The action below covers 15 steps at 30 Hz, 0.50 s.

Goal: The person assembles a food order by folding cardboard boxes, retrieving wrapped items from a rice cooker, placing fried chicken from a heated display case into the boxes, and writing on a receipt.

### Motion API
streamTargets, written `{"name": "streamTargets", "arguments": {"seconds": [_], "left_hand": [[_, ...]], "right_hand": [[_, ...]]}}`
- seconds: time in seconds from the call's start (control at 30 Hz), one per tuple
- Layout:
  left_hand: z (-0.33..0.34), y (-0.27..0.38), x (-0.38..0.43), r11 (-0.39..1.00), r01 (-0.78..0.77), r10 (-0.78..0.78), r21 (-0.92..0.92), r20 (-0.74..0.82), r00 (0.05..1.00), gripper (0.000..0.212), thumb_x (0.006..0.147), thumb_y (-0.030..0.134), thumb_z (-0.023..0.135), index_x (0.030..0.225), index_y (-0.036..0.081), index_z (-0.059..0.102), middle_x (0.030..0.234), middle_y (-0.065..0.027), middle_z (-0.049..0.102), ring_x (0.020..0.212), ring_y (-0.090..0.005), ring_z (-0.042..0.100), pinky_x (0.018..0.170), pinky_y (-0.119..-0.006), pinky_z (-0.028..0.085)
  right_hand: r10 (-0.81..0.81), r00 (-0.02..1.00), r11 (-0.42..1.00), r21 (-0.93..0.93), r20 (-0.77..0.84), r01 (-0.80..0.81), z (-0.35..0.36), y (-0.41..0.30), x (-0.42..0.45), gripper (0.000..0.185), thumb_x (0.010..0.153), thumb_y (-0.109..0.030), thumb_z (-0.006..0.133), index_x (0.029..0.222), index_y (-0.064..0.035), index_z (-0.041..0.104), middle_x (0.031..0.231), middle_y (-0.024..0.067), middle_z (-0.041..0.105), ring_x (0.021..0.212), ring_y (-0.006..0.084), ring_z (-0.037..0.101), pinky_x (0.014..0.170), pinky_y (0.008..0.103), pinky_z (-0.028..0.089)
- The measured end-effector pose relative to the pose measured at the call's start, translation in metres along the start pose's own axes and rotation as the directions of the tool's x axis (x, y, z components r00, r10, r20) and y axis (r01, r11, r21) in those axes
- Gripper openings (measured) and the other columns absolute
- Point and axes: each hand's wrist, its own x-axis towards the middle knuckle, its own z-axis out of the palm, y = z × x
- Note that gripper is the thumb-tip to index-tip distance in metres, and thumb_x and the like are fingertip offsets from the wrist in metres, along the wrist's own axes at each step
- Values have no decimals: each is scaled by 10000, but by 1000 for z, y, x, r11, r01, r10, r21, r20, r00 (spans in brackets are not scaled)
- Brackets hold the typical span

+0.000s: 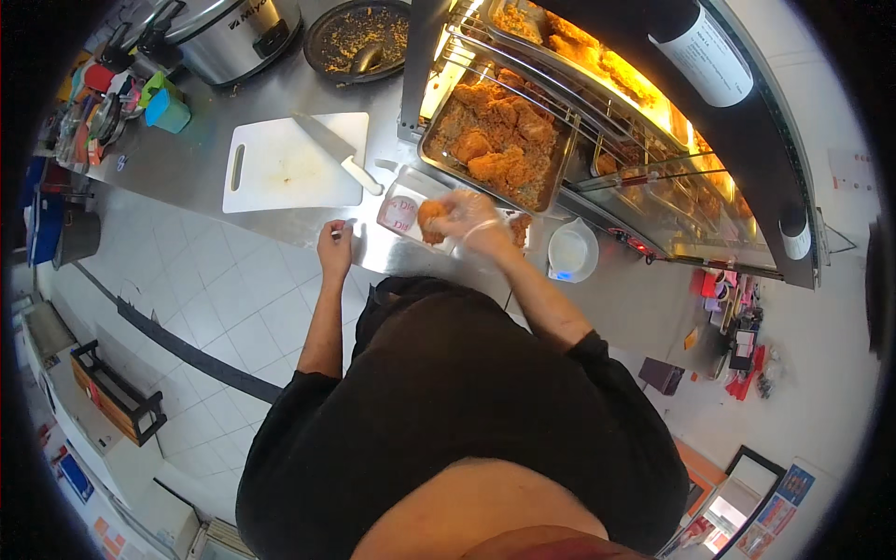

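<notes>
In a clear plastic glove, my right hand [477, 222] grips a piece of fried chicken [432, 221] from above. That piece is just over a white food box [420, 180]. Inside the box, to the left of the chicken, lies a round wrapped pack of rice [400, 213] with red print. Partly behind my right wrist, more fried chicken [520, 229] sits in a white container. My bare left hand [335, 245] is at the counter's front edge with its fingers curled; whether it holds anything small does not show.
A tray of fried chicken [500, 140] juts from the lit warming cabinet [623, 185]. A knife [329, 143] rests across a white cutting board [280, 178]. A white plastic tub [572, 250] stands at right. Behind are a pressure cooker [224, 45] and a dark pan [325, 42].
</notes>
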Motion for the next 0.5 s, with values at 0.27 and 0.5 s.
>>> {"name": "streamTargets", "arguments": {"seconds": [0.27,0.5], "left_hand": [[5,-7,-6,1000,-16,15,10,53,998,264,881,208,696,1061,20,654,1009,-113,675,841,-214,631,749,-340,508],[16,-2,-13,1000,-24,26,-15,154,988,265,884,187,698,1071,5,649,995,-107,684,846,-197,638,766,-326,519]], "right_hand": [[11,990,905,-420,-138,-69,-6,-35,-1,342,888,-341,605,891,-13,700,944,234,696,898,379,685,813,462,548],[123,982,669,-719,-141,-187,-96,-11,-5,332,836,-372,664,918,-53,703,942,189,708,918,372,683,830,462,542]]}}
